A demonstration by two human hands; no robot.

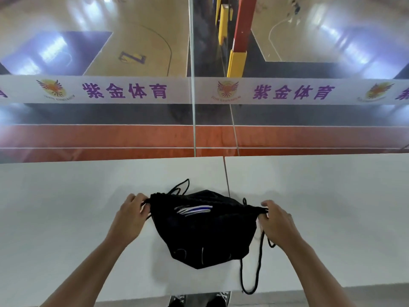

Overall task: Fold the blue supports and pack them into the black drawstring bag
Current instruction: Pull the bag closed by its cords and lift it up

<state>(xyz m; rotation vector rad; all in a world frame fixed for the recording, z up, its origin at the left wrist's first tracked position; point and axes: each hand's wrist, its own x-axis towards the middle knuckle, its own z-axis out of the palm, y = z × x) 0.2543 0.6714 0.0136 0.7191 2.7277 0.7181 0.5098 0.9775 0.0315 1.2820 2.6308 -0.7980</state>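
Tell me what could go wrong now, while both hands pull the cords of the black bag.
1. The bag mouth is not fully shut: a blue-and-white support shows at the opening and could catch in it or slip out.
2. A cord loop hangs over the near edge of the table; it may snag and drag the bag off.
3. The left hand and right hand pinch only thin cords, so either grip might slip.

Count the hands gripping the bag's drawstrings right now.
2. The left hand pinches the cords at the left end of the black drawstring bag; the right hand pinches the cords at its right end. No blue supports are visible; they may be inside.
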